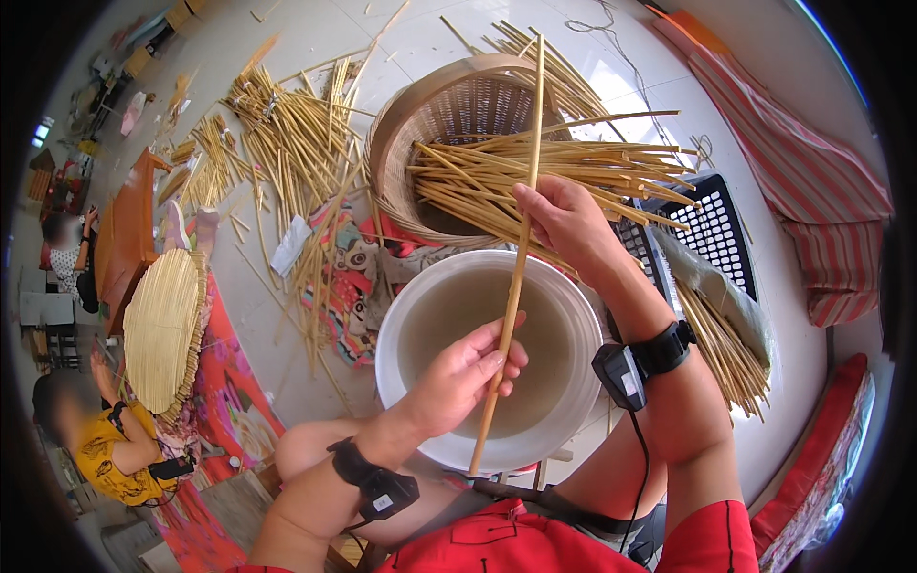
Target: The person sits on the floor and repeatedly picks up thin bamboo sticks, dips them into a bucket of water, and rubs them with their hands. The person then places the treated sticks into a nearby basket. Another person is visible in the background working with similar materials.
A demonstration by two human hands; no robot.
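A long, thin tan reed stalk (517, 277) slants across the view above a white bucket (394, 329) of cloudy water. Near its lower end, my left hand (470, 367) has its fingers closed round it. Higher up, my right hand (564, 222) pinches the same stalk between thumb and fingers. Behind the bucket a round wicker basket (384, 153) lies tipped, and a thick bundle of similar stalks (573, 177) sticks out of it to the right, partly behind my right hand.
Loose stalk bundles (287, 143) lie on the tiled floor at the far left. A black plastic crate (712, 229) and more stalks (721, 344) are at the right. Left, a person in yellow (119, 449) sits by a large oval woven piece (164, 320). A striped cloth (774, 153) hangs far right.
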